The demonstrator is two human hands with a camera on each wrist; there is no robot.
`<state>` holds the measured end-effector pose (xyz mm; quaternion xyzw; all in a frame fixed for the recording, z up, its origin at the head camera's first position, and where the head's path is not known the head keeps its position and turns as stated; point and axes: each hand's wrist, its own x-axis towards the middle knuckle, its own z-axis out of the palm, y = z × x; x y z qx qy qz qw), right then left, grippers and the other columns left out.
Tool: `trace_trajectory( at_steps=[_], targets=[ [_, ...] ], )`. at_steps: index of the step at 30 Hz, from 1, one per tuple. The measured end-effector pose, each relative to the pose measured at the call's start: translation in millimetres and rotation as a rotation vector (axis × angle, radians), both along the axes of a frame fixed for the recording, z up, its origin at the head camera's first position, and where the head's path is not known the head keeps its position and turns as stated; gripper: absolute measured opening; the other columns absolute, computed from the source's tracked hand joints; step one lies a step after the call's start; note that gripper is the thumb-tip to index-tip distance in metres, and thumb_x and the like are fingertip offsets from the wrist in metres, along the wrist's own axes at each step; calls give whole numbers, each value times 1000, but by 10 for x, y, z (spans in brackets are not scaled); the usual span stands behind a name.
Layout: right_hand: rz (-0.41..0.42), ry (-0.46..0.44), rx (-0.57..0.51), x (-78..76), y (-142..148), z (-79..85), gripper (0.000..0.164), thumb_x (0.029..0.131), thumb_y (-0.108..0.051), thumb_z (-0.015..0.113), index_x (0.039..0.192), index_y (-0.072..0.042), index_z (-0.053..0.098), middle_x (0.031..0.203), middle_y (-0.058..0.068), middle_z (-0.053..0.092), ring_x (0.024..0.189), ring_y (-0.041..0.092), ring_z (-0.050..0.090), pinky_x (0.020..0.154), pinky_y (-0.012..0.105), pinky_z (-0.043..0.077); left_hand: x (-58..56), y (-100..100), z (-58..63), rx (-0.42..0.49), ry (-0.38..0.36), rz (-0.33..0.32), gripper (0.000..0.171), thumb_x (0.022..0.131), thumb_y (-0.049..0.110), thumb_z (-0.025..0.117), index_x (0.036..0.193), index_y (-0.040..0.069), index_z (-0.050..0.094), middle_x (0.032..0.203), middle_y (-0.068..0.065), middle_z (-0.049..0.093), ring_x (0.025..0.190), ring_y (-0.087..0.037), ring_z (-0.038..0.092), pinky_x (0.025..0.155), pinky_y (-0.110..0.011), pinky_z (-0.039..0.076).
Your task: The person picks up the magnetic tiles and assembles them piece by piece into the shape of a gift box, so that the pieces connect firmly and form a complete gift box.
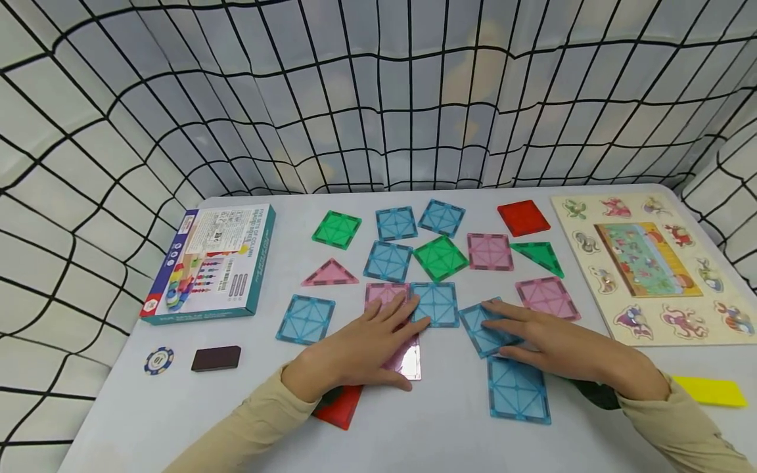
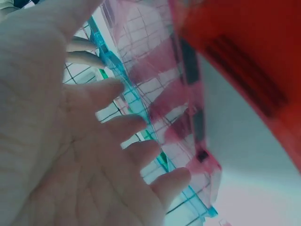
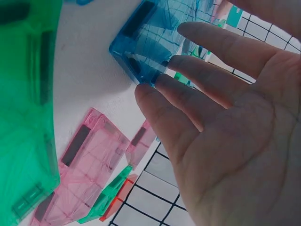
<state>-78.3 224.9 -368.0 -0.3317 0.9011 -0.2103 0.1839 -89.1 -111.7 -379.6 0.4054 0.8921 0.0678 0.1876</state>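
My left hand (image 1: 363,345) lies spread, fingers straight, over a pink magnetic square tile (image 1: 411,364). Another pink tile (image 1: 384,289) shows above its fingers, and the fingertips reach the edge of a blue square tile (image 1: 434,303). A red tile (image 1: 342,410) sits partly hidden under the left wrist. On the right, my right hand (image 1: 552,341) extends its fingers over a tilted blue tile (image 1: 478,328), fingertips at its surface in the right wrist view. Just below that tile is another blue square (image 1: 519,391). A green tile (image 3: 23,113) shows large beside the right wrist.
Several blue, green, pink and red tiles, including a green triangle (image 1: 541,256), spread across the back. A boxed set (image 1: 213,263), poker chip (image 1: 158,360) and dark brown block (image 1: 215,359) lie left. A wooden puzzle board (image 1: 644,322) and yellow piece (image 1: 712,391) lie right. Black netting (image 1: 408,128) surrounds the table.
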Motion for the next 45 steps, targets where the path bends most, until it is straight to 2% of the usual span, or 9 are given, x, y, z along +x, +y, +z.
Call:
trace_trajectory(
  at_steps=[5, 13, 20, 27, 31, 34, 38, 41, 45],
  targets=[
    [-4, -16, 3, 21, -8, 17, 49, 106, -41, 62, 145, -11, 64, 162, 15, 45, 145, 45, 44, 109, 61, 44, -31, 72, -15, -43, 15, -6, 99, 91, 62, 72, 167, 17, 28, 175, -13, 14, 161, -35, 8, 126, -56, 18],
    [18, -18, 5, 67, -46, 53, 47, 105, -36, 65, 143, -9, 65, 161, 14, 46, 149, 47, 38, 110, 64, 42, -79, 80, -17, -28, -7, -1, 98, 92, 60, 72, 167, 17, 27, 175, -13, 13, 161, -36, 6, 126, -57, 16],
    [22, -34, 99, 184, -177, 79, 54, 104, -39, 66, 149, -10, 60, 163, 12, 43, 151, 46, 33, 108, 68, 42, -97, 72, -26, -13, -30, 4, 98, 92, 59, 73, 168, 18, 26, 175, -12, 11, 161, -35, 3, 127, -57, 13],
    [32, -75, 157, 315, -370, 94, 62, 104, -40, 65, 154, -6, 51, 168, 13, 34, 155, 43, 27, 112, 61, 42, -89, 73, -17, -5, -24, 8, 98, 91, 59, 74, 167, 17, 28, 175, -12, 12, 161, -35, 4, 127, -57, 14],
    [78, -102, 174, 414, -468, 87, 64, 104, -41, 65, 157, -9, 48, 171, 11, 27, 157, 40, 23, 113, 58, 43, -92, 67, -19, 4, -24, 7, 98, 91, 58, 74, 167, 17, 28, 175, -13, 12, 161, -36, 5, 127, -57, 13],
    [129, -89, 154, 495, -540, 70, 64, 105, -42, 63, 158, -11, 46, 173, 9, 23, 158, 37, 20, 113, 56, 43, -101, 62, -11, 6, -20, 7, 99, 91, 59, 74, 167, 16, 27, 175, -13, 12, 161, -36, 4, 127, -58, 12],
    [173, -69, 130, 516, -641, 67, 65, 106, -39, 63, 161, -11, 42, 173, 8, 21, 159, 36, 17, 116, 54, 41, -104, 63, -9, 7, -17, 13, 98, 91, 59, 74, 167, 16, 28, 175, -14, 13, 161, -36, 5, 127, -58, 12],
    [164, -133, 124, 502, -729, 73, 71, 105, -40, 64, 164, -14, 36, 175, 6, 16, 160, 33, 11, 119, 52, 38, -97, 70, -17, 13, -20, 16, 98, 91, 58, 74, 167, 15, 29, 175, -14, 13, 161, -36, 6, 126, -58, 13],
    [132, -238, 88, 524, -881, 58, 75, 106, -42, 61, 168, -17, 26, 176, 9, 4, 161, 34, 1, 120, 53, 36, -85, 67, -25, 14, -4, 14, 95, 93, 57, 73, 166, 15, 30, 174, -14, 15, 161, -37, 8, 126, -59, 15]
  ],
)
